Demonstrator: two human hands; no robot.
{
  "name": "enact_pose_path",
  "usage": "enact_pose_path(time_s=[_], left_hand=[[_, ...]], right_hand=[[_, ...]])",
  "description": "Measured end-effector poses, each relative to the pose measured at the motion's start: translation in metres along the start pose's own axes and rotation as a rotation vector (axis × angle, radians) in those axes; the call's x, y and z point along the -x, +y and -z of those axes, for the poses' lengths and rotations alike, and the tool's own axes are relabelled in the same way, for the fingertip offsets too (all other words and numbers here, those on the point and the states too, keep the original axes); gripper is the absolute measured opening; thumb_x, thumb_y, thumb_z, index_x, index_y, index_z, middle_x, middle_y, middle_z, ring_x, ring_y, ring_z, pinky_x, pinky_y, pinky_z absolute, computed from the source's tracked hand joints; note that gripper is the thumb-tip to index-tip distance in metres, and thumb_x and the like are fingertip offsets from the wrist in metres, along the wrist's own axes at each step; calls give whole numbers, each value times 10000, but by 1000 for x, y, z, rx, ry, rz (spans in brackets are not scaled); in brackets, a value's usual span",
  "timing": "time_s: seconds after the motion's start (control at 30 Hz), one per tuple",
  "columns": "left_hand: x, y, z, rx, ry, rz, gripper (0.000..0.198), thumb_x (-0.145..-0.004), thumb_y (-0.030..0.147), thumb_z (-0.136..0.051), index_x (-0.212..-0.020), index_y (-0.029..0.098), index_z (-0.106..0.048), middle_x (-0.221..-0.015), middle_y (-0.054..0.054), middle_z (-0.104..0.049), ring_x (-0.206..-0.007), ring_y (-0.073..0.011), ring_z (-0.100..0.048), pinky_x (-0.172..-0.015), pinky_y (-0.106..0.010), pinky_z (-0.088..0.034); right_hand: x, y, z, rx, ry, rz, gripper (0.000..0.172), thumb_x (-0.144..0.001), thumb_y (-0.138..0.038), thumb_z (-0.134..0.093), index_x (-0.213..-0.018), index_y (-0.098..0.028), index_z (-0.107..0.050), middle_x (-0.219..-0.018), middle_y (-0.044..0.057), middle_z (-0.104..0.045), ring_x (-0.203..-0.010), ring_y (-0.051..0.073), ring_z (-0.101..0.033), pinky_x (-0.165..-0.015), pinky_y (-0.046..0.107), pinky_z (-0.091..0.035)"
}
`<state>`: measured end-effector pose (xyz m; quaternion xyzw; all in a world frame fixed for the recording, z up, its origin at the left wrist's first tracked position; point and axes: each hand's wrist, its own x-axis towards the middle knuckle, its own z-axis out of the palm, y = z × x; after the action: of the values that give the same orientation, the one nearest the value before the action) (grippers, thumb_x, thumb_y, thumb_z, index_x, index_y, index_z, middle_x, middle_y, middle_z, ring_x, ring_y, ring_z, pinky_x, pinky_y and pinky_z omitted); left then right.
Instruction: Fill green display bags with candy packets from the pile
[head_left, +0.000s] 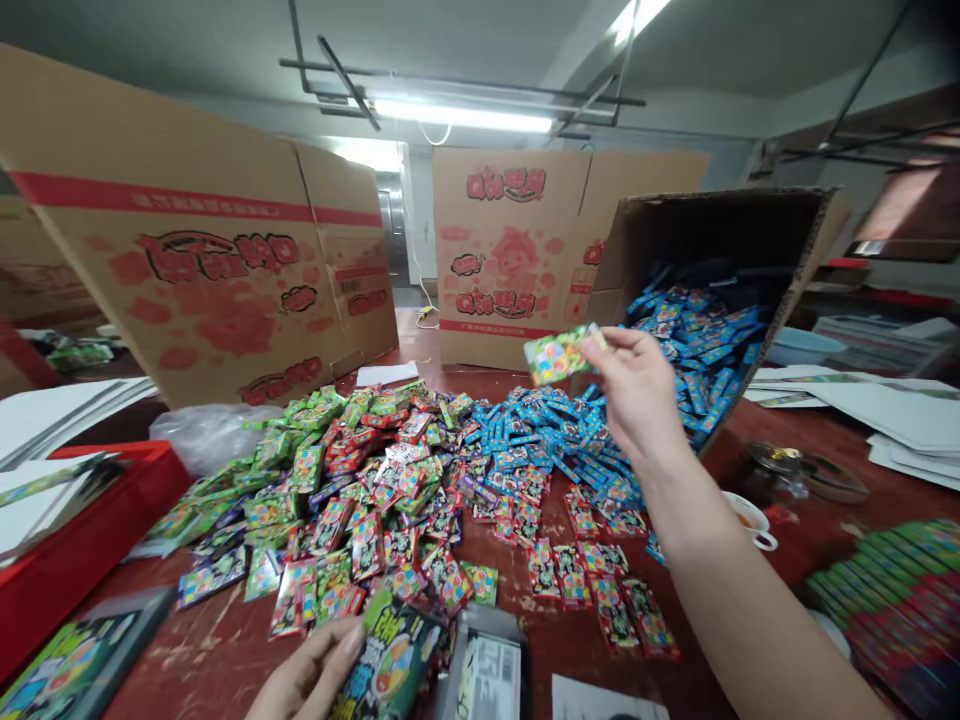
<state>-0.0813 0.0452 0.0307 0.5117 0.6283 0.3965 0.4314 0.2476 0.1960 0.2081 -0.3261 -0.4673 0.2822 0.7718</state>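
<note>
My right hand [639, 392] is raised in front of the cartons, fingers closed on the end of a small green candy packet [553, 360] with coloured balls printed on it. Low in the view, my left hand [319, 672] grips a larger dark green printed pouch [391, 662] between thumb and fingers. Just right of that pouch is a grey box [489, 668] with a black-and-white printed face. A wide heap of small packets spreads beyond both hands: green ones [281, 448], red ones [366, 540] and blue ones [517, 430].
A tipped carton [806, 250] spills blue packets at right. Two printed cartons, one left [225, 290] and one centre [514, 240], stand behind the heap. A red tray [150, 500] with white sheets is at left. A white cup [750, 515] and stacked colourful packs [892, 600] are at right.
</note>
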Motion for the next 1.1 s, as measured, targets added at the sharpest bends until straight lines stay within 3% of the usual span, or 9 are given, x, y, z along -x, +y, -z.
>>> enact_pose_path(time_s=[0.1,0.17,0.4,0.5,0.67,0.77,0.9,1.0,1.1], left_hand=[[7,14,-4,-63,-44,-61,446,-688,620,-594,-810,200,-684,-852,-39,-706,-875,-261,-638,-805,-297,-510],[8,17,-5,-64,-99,-82,408,-736,565,-581,-819,176,-671,-798,-35,-683,-819,-229,-623,-751,-274,-500],[2,12,-9,70,-268,3,343,-801,479,-566,-877,156,-650,-777,-19,-649,-734,-170,-581,-709,-260,-468],[1,15,-12,85,-288,-7,344,-810,483,-555,-878,161,-656,-797,-23,-655,-756,-175,-580,-730,-261,-464],[4,18,-18,110,-355,2,346,-830,473,-534,-980,188,-661,-874,-32,-681,-836,-199,-601,-794,-288,-467],[10,17,-22,135,-368,25,371,-825,476,-538,-1027,186,-651,-914,-48,-689,-856,-212,-611,-788,-304,-482],[16,15,-27,185,-369,26,370,-835,454,-529,-1051,178,-645,-927,-58,-694,-859,-219,-623,-787,-324,-492],[19,13,-26,146,-372,-8,332,-860,414,-504,-1033,171,-650,-911,-51,-688,-861,-211,-616,-792,-316,-482],[22,13,-21,48,-421,-34,323,-869,399,-494,-1043,175,-647,-885,-37,-677,-827,-197,-600,-745,-283,-476]], right_hand=[[52,28,2,-7,-261,-406,456,-583,-314,-799,-979,-203,-602,-757,-20,-647,-652,136,-619,-532,247,-511],[83,48,9,6,-382,-569,376,-576,-329,-805,-872,-167,-640,-763,-7,-654,-664,122,-613,-577,236,-508],[144,69,24,-128,-473,-784,324,-662,-303,-762,-902,-224,-560,-698,-52,-611,-528,103,-612,-459,202,-463],[166,67,16,-219,-519,-800,249,-731,-340,-695,-898,-195,-581,-997,65,-656,-841,198,-667,-678,314,-546],[205,75,-2,-69,-279,-642,213,-690,-324,-713,-693,-190,-548,-1116,88,-622,-1006,237,-600,-855,411,-504],[224,77,-7,34,-276,-483,320,-700,-266,-699,-980,-237,-545,-1128,84,-598,-1057,238,-572,-924,433,-466],[240,72,3,192,-443,-405,594,-820,-270,-554,-1358,-298,-303,-1014,60,-581,-968,212,-584,-906,405,-473],[239,64,21,365,-600,-397,650,-826,-262,-550,-1402,-330,-255,-968,36,-567,-892,206,-574,-878,412,-469],[226,55,38,355,-906,-469,563,-818,-247,-569,-1333,-336,-361,-1012,29,-579,-923,209,-569,-847,395,-470]])
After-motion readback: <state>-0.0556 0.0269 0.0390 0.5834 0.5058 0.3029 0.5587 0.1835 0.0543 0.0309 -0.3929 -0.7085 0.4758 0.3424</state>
